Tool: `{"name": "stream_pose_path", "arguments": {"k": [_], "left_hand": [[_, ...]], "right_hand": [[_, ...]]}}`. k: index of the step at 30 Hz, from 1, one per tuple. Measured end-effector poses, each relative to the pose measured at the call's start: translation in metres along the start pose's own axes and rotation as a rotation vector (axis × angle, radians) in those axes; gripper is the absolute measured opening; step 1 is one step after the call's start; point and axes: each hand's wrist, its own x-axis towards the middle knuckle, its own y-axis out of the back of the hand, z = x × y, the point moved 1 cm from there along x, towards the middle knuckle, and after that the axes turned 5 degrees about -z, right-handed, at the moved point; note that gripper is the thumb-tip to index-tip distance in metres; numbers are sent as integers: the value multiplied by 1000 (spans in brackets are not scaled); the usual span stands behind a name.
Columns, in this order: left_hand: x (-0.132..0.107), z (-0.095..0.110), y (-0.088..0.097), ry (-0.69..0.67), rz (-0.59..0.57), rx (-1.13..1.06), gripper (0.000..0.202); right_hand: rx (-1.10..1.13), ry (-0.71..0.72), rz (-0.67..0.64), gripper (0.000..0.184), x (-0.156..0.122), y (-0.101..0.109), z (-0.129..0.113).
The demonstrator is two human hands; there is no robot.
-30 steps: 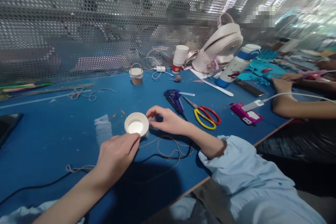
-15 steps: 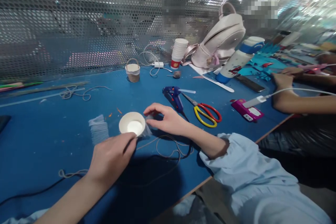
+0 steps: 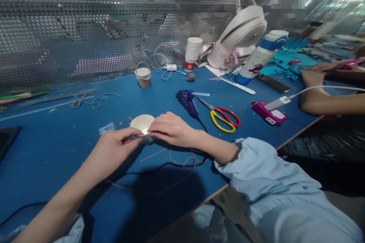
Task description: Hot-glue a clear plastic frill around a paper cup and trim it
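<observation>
A white paper cup stands upright on the blue table, its opening facing me, with greyish material visible around its near side. My left hand pinches the cup's near left rim between thumb and fingers. On the near right rim, my right hand has its fingers closed, its fingertips close to the left ones. Behind the left hand lies a pale, partly hidden bundle. Loose grey cord curls below the right hand. Beyond it rest a blue glue gun and scissors with red and yellow handles.
Farther back stand a small handled basket, stacked paper cups, a pale backpack and a tilted bottle. A magenta power strip with a plugged-in charger lies right, near another person's arm. Perforated metal runs behind the table.
My right hand has moved left onto the cup's rim, its fingers closing. My left hand has shifted slightly left and up, now covering much of the pale bundle.
</observation>
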Motion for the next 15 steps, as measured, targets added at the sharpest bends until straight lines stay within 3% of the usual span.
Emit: {"name": "stream_pose_path", "arguments": {"k": [8, 15], "left_hand": [[13, -6, 21, -14, -3, -26, 39], [10, -1, 23, -191, 49, 23, 26]], "right_hand": [[316, -168, -72, 14, 14, 17, 3], [605, -285, -174, 12, 14, 32, -5]]}}
